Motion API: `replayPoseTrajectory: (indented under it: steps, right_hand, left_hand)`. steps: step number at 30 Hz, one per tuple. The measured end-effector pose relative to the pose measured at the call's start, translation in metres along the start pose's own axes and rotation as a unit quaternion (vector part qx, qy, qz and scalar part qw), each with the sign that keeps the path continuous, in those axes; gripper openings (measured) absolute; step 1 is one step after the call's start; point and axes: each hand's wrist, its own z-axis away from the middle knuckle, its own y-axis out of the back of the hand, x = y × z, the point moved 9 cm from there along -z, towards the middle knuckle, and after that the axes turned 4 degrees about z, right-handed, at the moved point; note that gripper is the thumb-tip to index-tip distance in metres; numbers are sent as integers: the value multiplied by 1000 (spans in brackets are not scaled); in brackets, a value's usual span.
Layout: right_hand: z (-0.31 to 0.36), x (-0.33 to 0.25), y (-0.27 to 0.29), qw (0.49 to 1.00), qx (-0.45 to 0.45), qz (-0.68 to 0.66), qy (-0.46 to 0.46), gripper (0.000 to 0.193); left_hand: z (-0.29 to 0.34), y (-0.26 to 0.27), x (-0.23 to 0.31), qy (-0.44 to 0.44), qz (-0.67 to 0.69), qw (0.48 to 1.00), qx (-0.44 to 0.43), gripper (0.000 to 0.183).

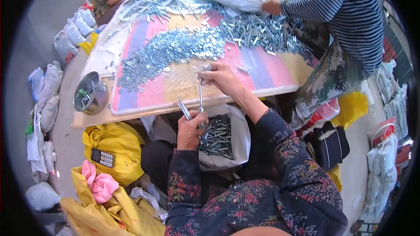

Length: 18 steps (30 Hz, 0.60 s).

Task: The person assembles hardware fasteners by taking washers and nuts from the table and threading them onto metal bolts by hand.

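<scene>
Pinching the top of a long steel bolt (201, 94) between thumb and fingertips, the right hand (221, 78) holds it upright at the table (131, 110) edge, beside the heap of washers (168, 50). The left hand (190, 129) is curled tight around a bundle of bolts (184, 108) above an open sack of bolts (216, 136). They look stiff, heavy and slick, best gripped by the shank.
</scene>
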Motion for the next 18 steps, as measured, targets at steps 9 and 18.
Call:
replayPoseTrajectory:
  steps: [9,18]
  right_hand:
    - [3,-22,-31,978,-175,105,-33,15]
    - [46,-36,-27,899,180,383,112,37]
  left_hand:
    - [5,7,10,5,31,999,-9,9]
    - [8,25,33,-94,63,992,60,12]
